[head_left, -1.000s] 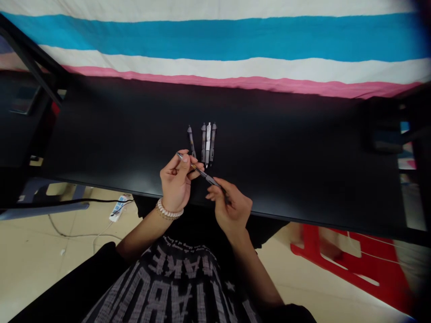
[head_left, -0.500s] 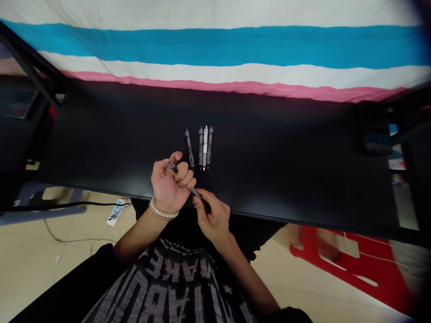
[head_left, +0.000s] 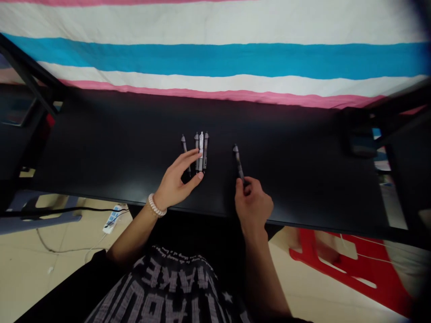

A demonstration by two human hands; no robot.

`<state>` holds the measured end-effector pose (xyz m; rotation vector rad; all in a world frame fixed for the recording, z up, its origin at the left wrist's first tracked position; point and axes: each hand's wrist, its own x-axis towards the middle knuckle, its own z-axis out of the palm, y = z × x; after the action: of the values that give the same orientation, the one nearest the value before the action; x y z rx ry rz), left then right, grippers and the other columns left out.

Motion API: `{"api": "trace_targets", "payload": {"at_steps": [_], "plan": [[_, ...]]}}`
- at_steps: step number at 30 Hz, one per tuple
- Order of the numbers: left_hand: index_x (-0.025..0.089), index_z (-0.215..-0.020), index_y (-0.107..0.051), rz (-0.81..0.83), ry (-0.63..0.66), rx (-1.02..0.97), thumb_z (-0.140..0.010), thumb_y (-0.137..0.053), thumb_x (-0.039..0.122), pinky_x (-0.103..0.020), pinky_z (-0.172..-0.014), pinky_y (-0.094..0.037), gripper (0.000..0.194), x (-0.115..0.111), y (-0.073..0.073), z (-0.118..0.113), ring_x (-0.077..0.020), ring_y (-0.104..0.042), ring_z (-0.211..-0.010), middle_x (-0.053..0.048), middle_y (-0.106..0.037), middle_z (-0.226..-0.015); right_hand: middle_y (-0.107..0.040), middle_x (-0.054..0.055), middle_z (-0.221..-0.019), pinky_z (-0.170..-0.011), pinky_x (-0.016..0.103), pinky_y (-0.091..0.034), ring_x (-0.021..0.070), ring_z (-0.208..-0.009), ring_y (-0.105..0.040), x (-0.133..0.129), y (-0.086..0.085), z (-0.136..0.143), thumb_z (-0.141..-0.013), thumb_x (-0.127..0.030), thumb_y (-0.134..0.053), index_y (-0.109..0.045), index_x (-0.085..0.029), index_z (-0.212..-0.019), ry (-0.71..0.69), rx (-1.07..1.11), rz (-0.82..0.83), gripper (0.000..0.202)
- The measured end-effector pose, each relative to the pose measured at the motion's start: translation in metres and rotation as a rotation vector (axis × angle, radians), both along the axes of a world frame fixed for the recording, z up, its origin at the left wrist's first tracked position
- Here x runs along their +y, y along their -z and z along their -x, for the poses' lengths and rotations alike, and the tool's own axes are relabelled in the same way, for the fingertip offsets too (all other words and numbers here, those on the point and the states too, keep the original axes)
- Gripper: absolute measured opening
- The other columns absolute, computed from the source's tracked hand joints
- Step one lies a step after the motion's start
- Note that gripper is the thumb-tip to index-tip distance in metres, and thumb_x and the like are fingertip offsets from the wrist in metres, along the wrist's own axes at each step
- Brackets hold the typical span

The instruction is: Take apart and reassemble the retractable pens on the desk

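Observation:
My right hand [head_left: 253,202] pinches the lower end of a dark pen [head_left: 239,162], which points away from me over the table. To the left, my left hand [head_left: 178,179] is open, its fingers stretched over the near ends of several pens. Side by side in that group lie a white pen [head_left: 201,140] and a dark pen on each side of it, one of them on the right [head_left: 206,148]. A little apart on their left rests another dark pen [head_left: 183,142], partly covered by my left fingers. Whether the left fingertips touch the pens I cannot tell.
The black table [head_left: 303,170] runs across the view, with a striped cloth [head_left: 215,58] hanging along its far edge. Below on the floor are a red plastic stool [head_left: 370,269] at right and a power strip [head_left: 113,219] at left. A dark object [head_left: 362,139] sits at the table's right end.
My hands have parted. The right hand moved right with the pen that both hands had held; the left hand let go of it, opened, and turned over toward the other pens.

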<state>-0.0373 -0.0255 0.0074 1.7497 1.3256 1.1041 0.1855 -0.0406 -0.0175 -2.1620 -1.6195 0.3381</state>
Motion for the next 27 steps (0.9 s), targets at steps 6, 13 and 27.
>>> {"api": "trace_targets", "payload": {"at_steps": [6, 13, 27], "plan": [[0.021, -0.128, -0.064, -0.207, -0.041, 0.286, -0.094, -0.064, 0.03, -0.057, -0.116, -0.038, 0.035, 0.003, 0.023, 0.002, -0.0297, -0.042, -0.145, -0.013, -0.056, -0.146, -0.061, 0.002, -0.068, -0.064, 0.031, -0.038, 0.0198, -0.066, -0.055, 0.01, -0.004, 0.005, -0.096, -0.046, -0.052, -0.067, -0.015, -0.117, -0.032, -0.042, -0.114, 0.041], [0.022, -0.117, -0.072, -0.222, -0.077, 0.398, -0.097, -0.06, 0.029, -0.056, -0.113, -0.042, 0.024, 0.004, 0.026, -0.003, -0.0301, -0.043, -0.142, -0.011, -0.054, -0.147, -0.064, 0.007, -0.092, -0.075, 0.033, -0.049, 0.0204, -0.083, -0.06, 0.027, -0.009, 0.06, -0.095, -0.026, -0.052, -0.068, -0.02, -0.113, -0.488, 0.29, -0.132, 0.025], [0.017, -0.11, -0.071, -0.221, -0.121, 0.36, -0.094, -0.064, 0.027, -0.049, -0.106, -0.05, 0.02, 0.002, 0.028, -0.004, -0.0285, -0.051, -0.131, -0.015, -0.057, -0.138, -0.064, 0.001, -0.076, -0.062, 0.029, -0.049, 0.0155, -0.064, -0.061, 0.03, -0.006, 0.047, -0.091, -0.026, -0.056, -0.061, -0.019, -0.1, -0.346, 0.471, -0.101, 0.013]]}}
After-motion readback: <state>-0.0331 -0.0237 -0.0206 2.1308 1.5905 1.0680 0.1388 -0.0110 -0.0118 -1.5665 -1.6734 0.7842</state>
